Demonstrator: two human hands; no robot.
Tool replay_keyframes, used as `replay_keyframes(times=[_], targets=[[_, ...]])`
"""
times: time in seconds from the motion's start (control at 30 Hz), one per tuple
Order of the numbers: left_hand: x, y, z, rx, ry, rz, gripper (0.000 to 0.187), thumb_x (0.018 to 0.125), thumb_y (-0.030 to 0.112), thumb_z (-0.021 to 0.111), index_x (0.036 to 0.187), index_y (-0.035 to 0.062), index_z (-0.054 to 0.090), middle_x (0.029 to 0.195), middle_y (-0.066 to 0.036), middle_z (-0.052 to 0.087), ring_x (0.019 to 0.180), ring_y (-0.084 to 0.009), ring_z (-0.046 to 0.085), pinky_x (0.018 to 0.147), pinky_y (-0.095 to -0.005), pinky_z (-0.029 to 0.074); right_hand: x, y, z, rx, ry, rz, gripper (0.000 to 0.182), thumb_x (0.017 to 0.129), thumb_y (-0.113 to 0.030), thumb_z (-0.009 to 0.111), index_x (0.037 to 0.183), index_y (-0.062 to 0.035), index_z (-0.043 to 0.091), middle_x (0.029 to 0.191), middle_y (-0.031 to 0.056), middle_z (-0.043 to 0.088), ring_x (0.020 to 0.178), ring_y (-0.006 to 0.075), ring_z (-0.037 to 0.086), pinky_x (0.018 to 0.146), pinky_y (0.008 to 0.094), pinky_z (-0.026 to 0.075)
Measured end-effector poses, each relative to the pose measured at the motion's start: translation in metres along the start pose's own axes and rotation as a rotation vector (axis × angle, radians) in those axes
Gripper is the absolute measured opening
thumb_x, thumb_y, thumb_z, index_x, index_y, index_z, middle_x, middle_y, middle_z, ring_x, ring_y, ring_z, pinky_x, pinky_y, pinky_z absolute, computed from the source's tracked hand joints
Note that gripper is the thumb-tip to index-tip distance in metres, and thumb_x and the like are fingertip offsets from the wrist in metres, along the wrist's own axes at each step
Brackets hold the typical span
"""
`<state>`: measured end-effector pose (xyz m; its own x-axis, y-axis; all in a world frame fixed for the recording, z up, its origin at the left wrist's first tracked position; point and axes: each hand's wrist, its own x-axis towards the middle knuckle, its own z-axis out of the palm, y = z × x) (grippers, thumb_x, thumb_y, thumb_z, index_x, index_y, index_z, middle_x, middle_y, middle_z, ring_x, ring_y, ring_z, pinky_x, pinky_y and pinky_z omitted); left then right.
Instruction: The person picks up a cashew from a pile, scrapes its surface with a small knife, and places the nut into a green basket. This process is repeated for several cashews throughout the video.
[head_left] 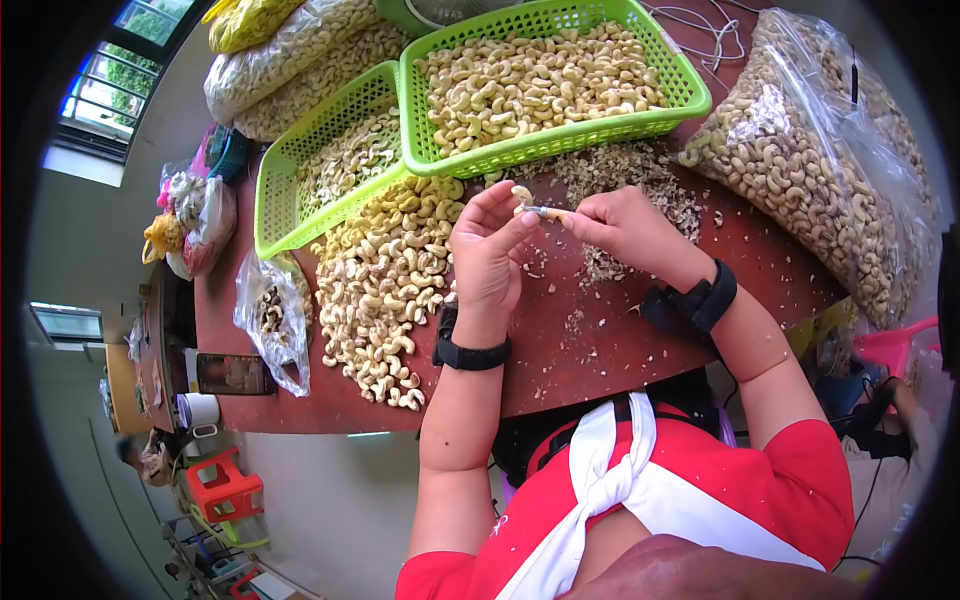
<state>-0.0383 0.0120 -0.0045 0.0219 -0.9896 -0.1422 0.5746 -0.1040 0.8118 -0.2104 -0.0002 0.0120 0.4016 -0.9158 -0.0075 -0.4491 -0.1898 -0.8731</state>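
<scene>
Watching (head camera, slightly fisheyed): my left hand (487,245) is pinching a cashew (523,194); my right hand (618,225) is pinching a small knife (552,213) by it, above the surface (610,365).

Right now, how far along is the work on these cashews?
Partway, it seems. Done: the flakes on the table suggest many nuts already worked. In hand: the left hand holds one cashew at the knife in the right hand. Remaining: perhaps the loose heap, though which piles are finished I cannot tell.
</scene>
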Motion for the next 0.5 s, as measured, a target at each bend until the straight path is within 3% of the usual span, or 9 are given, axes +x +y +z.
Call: replay_keyframes(times=[0.17,0.5], targets=[[0.0012,-0.0008,-0.001,0.156,-0.003,0.125,0.038,0.067,-0.011,0.061,0.103,-0.0027,0.049,0.084,-0.008,0.057,0.073,-0.0144,0.057,0.062,-0.0263,0.052,0.0013,0.0033,0.0005,-0.062,0.006,0.004,0.031,0.08,-0.027,0.055,0.067,0.0008,0.057,0.049,0.0031,0.045,0.047,0.0065,0.038,0.044,0.0252,0.034],[0.0034,0.0069,-0.0084,0.283,-0.025,0.072,0.043,0.065,-0.011,0.06,0.105,-0.0066,0.045,0.078,-0.009,0.058,0.065,-0.014,0.058,0.059,-0.0239,0.051,0.0026,0.003,-0.0006,-0.108,-0.012,0.057,0.032,0.079,-0.029,0.057,0.067,0.0011,0.058,0.049,0.0044,0.046,0.046,0.0073,0.039,0.044,0.026,0.033]])
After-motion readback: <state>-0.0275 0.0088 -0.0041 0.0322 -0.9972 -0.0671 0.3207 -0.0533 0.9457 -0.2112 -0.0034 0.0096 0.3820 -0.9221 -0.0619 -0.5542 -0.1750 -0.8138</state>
